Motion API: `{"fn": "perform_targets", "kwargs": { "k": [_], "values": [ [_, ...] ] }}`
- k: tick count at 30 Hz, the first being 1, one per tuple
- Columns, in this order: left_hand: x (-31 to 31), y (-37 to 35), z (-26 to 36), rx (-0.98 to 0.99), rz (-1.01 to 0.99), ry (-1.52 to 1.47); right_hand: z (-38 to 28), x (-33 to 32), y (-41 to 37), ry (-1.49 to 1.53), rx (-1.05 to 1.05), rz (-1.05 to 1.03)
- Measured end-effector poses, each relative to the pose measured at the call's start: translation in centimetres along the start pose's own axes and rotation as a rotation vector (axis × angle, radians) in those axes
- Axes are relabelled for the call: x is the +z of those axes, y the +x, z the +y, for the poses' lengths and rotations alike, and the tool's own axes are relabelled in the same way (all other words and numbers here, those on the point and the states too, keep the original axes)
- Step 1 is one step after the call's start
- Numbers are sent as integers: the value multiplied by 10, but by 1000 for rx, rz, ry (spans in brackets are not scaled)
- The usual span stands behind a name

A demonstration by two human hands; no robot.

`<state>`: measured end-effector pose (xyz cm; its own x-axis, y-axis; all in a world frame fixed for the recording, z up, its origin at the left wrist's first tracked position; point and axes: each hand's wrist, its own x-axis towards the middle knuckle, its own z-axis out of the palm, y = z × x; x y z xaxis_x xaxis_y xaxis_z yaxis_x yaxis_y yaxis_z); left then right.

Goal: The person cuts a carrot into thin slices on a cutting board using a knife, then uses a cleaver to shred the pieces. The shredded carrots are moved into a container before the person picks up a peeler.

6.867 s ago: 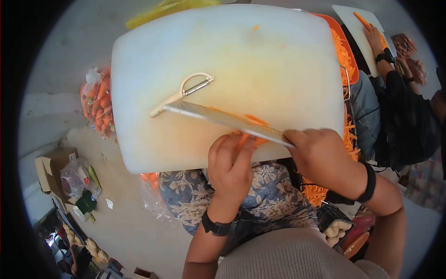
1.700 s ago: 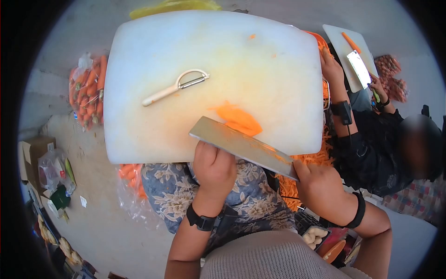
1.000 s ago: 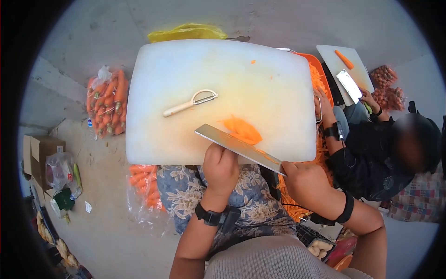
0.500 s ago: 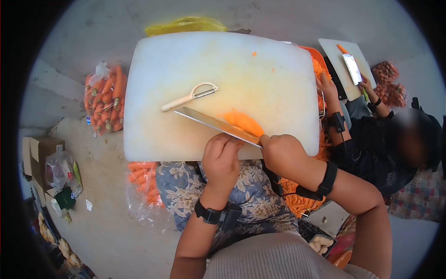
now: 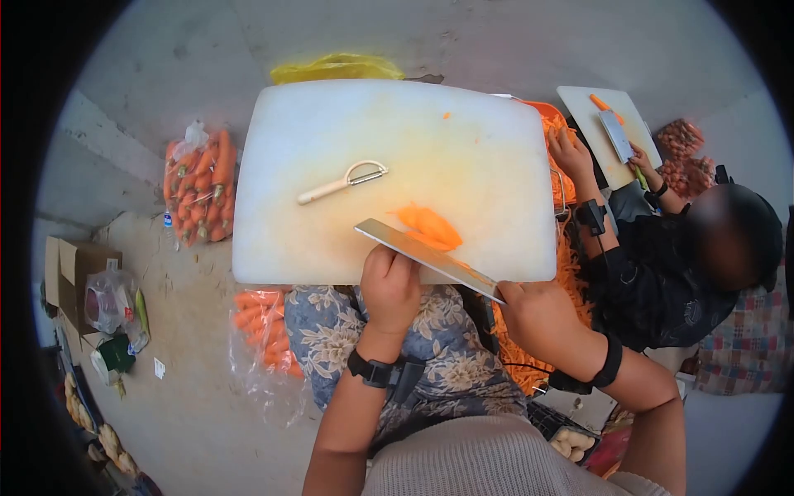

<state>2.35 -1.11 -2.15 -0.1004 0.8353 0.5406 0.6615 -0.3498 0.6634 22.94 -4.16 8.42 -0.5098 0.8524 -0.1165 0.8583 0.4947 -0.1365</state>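
My right hand (image 5: 542, 312) is closed round the handle end of a cleaver (image 5: 426, 255), whose blade slants up to the left over the near edge of a white cutting board (image 5: 331, 124). Against the near side of the blade is my left hand (image 5: 390, 289), its fingers curled in. Whether anything is between those fingers is hidden. Just beyond the blade lies a small heap of thin carrot slices (image 5: 430, 226), with orange bits on the blade too. A peeler with a cream handle (image 5: 327, 193) rests farther left on the board.
Bagged carrots (image 5: 201, 186) stand left of the board, and another bag of carrots (image 5: 263, 318) sits by my leg. Shredded carrot (image 5: 529, 364) fills a container at the right. Beside it a co-worker (image 5: 670, 281) holds a second cleaver (image 5: 614, 136) over another board (image 5: 579, 103).
My right hand and the cleaver have shifted right and closer to my body, away from the carrot slices. My left hand stays by the blade, now nearer its far end. The view has shifted slightly.
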Motion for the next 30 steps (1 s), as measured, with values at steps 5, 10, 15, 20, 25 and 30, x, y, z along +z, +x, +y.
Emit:
{"fn": "perform_targets", "kwargs": {
  "k": [5,10,15,20,25,30],
  "values": [
    [0,4,0,41,36,-38,-3,-5,-2,-55,22,-20],
    [-1,3,1,-16,4,-27,-1,-7,14,-23,41,-122],
    [-1,4,1,3,-10,-47,-1,11,50,55,42,-141],
    [-3,4,4,31,-11,-35,-3,32,69,109,26,-64],
    [-4,0,4,15,-82,64,-13,34,71,149,70,21],
    [2,-2,-1,19,-57,30,-6,36,68,212,84,68]
  ]
}}
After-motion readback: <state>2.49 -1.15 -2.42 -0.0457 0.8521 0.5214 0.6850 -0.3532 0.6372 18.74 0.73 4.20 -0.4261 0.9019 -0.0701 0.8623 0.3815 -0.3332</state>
